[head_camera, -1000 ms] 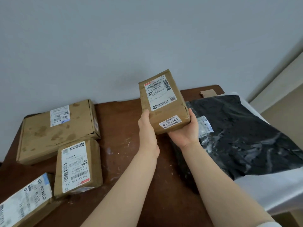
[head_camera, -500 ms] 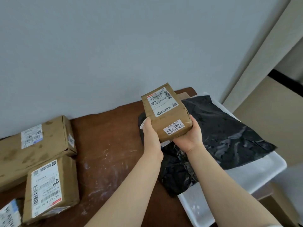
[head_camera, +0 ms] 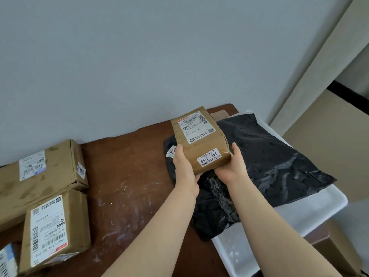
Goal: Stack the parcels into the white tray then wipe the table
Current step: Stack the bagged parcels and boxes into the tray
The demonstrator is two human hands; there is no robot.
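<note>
— Over at the right end of the brown table (head_camera: 127, 176) I see the white tray (head_camera: 311, 212), with a black mailer bag (head_camera: 279, 156) draped across it and spilling over its left rim. Where's the parcel from there?

— I've got the brown paper parcel (head_camera: 199, 140) held just above the bag's left part, long axis running away from me toward the wall, a little tilted. The tray lies down and to the right of it.

— Grip?

— Left hand (head_camera: 184, 172) clasps the near left edge, right hand (head_camera: 233, 166) cups the near right corner from below, fingers of both closed on the parcel. The right hand is nearer the tray's middle, so I judge it leads the lowering.

— Anything changed?

— Against half a second back, the parcel sits further over the bag, my view has swung right, and three cardboard parcels (head_camera: 54, 228) remain at the table's left
</note>
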